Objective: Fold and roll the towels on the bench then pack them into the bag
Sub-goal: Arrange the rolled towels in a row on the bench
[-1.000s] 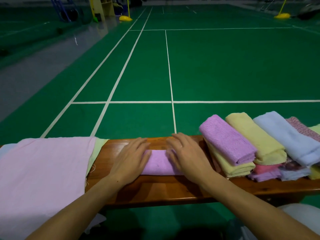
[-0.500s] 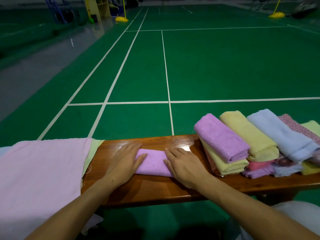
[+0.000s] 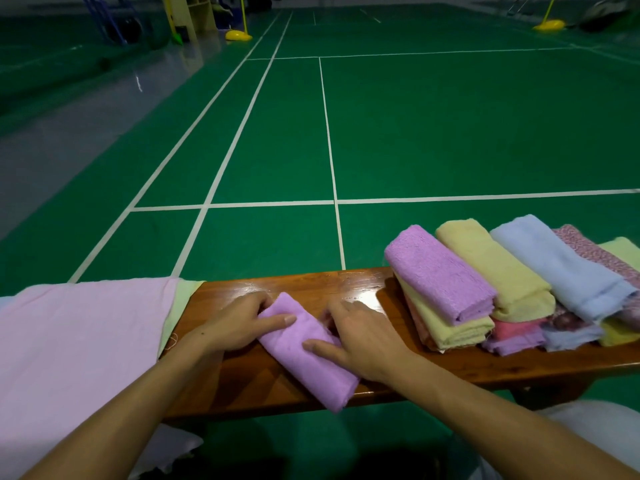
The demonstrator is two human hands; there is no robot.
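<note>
Both hands are on the little purple towel (image 3: 308,351) in the middle of the wooden bench (image 3: 242,382), which lies at a slant with its near end poking a bit over the front edge. The left hand (image 3: 239,322) grips its far end, thumb on top and fingers curled around the far side, while the right hand (image 3: 360,337) holds the right edge with its thumb pressed on top. Just right of the right hand sits a pile of rolled towels (image 3: 502,285), purple, yellow, blue and patterned, and left of the left hand a pink cloth (image 3: 79,341) drapes over the bench.
</note>
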